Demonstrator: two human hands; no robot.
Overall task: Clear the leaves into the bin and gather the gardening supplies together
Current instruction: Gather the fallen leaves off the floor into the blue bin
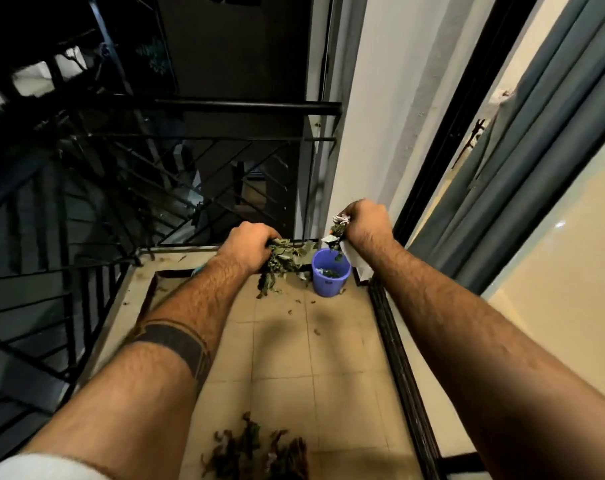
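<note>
I am clutching leaf clumps in my left hand (pixel 249 242) and right hand (pixel 365 221); releasing directly over the blue bin (pixel 330 274) is avoiding spills

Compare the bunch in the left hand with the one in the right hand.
The left hand grips a big, bushy clump of leaves beside the blue bin; the right hand pinches a smaller bunch, mixed with pale scraps, directly over the bin. Both are limp, dark green litter.
</note>
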